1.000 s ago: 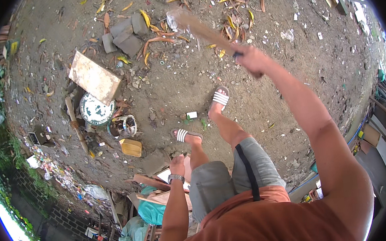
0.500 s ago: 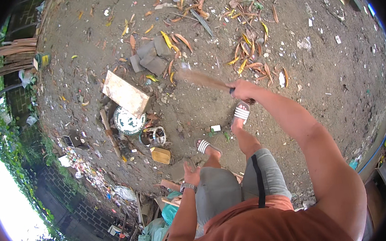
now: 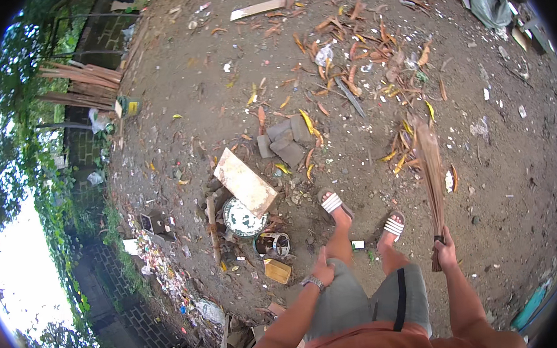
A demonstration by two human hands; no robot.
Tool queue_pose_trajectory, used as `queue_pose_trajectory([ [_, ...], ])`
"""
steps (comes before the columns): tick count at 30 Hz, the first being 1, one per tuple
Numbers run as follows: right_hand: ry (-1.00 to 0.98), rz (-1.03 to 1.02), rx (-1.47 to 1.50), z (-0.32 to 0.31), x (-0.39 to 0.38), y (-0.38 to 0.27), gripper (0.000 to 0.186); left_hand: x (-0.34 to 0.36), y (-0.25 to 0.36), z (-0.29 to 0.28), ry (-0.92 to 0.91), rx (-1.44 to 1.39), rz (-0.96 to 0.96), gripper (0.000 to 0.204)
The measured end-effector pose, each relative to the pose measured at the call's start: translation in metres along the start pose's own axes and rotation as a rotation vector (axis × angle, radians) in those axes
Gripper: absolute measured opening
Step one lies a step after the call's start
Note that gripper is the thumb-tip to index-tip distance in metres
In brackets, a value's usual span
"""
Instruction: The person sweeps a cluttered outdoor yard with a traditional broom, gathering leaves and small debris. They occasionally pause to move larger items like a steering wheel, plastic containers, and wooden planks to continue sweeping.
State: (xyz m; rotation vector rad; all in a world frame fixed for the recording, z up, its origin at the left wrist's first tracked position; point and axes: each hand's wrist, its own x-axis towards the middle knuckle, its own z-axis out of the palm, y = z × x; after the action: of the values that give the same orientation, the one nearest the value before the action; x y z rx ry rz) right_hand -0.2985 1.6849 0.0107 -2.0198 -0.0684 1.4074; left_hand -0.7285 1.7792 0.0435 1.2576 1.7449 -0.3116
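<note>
My right hand [image 3: 446,250] is closed around the bound handle end of a brown stick broom [image 3: 430,168]. The broom's long bristles stretch away from me, their far tips touching the ground beside a heap of dry yellow and brown leaves [image 3: 399,148]. Beside my left thigh, my left hand [image 3: 323,272] holds nothing, its thumb stretched forward; some of its fingers are partly hidden. A watch circles that wrist. My sandalled feet stand on bare dirt between the broom and several grey blocks [image 3: 282,141].
Left of my feet, a pale board [image 3: 245,180] leans over a round white-and-green lid [image 3: 244,217]. Close by are a metal can [image 3: 272,244], a yellowish wooden block [image 3: 278,271] and a stick [image 3: 213,228]. Litter lines the left wall. A plastic sack [image 3: 489,3] lies far right.
My right hand has swung the broom from ahead of my feet to the right, bristles now pointing away. My feet have stepped, and the view has shifted.
</note>
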Motion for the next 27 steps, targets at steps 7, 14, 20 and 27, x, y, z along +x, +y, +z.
queue_pose_trajectory([
  [7, 0.510, 0.745, 0.634, 0.039, 0.024, 0.015, 0.029, 0.078, 0.067, -0.023, -0.308, 0.378, 0.008, 0.108],
  [14, -0.242, 0.043, -0.173, 0.295, 0.107, -0.125, 0.082, 0.184, 0.084, -0.101, -0.248, 0.287, 0.035, 0.097],
  [20, 0.031, -0.309, -0.602, 0.256, 0.020, -0.141, 0.082, 0.273, 0.043, -0.224, -0.218, 0.219, 0.077, 0.053],
  [27, 0.532, 0.599, 0.285, 0.221, 0.112, -0.135, 0.060, 0.315, -0.033, -0.288, -0.240, 0.397, -0.020, 0.061],
])
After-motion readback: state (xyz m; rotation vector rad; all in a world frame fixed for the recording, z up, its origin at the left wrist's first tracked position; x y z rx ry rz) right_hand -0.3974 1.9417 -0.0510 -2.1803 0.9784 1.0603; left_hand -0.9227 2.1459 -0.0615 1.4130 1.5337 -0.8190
